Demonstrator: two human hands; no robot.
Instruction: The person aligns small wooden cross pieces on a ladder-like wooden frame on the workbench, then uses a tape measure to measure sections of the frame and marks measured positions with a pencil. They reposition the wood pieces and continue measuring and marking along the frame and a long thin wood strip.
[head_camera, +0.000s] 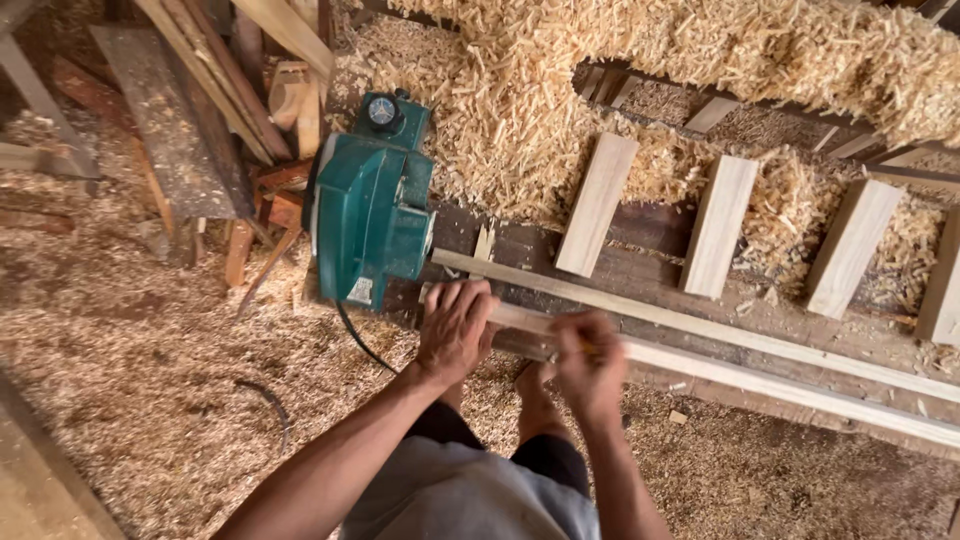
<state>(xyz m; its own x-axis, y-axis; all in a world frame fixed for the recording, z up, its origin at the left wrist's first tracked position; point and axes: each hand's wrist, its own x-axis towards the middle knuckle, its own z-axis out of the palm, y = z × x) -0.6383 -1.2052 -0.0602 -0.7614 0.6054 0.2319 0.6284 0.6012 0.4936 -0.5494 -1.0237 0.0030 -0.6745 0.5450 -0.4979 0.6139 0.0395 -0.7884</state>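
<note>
Left hand (455, 325) presses flat, fingers spread, on the long wooden strip (700, 325) lying along the bench (640, 265); right hand (590, 365), blurred, seemingly closed around a pencil. Steady the strip firmly while marking.

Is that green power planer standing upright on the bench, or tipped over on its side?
Tipped on its side. The green planer shows its broad side casing upward, beside the long wooden strip under the left hand.

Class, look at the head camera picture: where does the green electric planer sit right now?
The green electric planer sits left of centre in the head view, at the left end of the long wooden strips, just above the left hand and beside the wood shavings.
</note>
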